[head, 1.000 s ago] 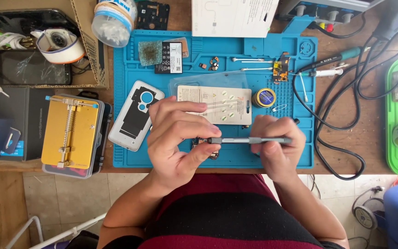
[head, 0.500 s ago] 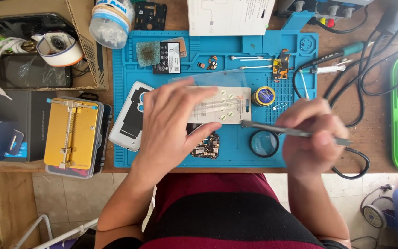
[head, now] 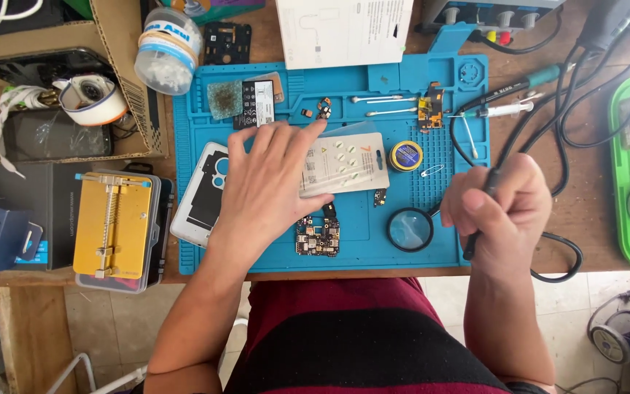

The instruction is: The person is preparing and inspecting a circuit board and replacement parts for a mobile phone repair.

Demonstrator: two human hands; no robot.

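Note:
My left hand (head: pixel 267 186) lies flat with its fingers apart over the blue work mat (head: pixel 446 252). Its fingertips reach toward small parts (head: pixel 322 109) at the far side, and its thumb rests on a clear plastic packet (head: pixel 355 164). It holds nothing. A small dark circuit board (head: pixel 319 239) lies just below that hand, uncovered. My right hand (head: pixel 501 208) is at the mat's right edge, closed around a dark pen-shaped tool (head: pixel 473 244) with a cable. A round magnifier (head: pixel 410 230) sits between the board and the right hand.
A white phone shell (head: pixel 195 197) and a yellow metal fixture (head: pixel 114 222) lie left of the hand. A round tin (head: pixel 406 155), cotton swabs (head: pixel 384 111) and a small yellow board (head: pixel 428 109) sit on the mat. Black cables (head: pixel 563 259) loop at the right beside a green tray (head: pixel 625 219).
My left hand let go of the circuit board and slid up over the packet. My right hand drew the tool away to the right, off the board.

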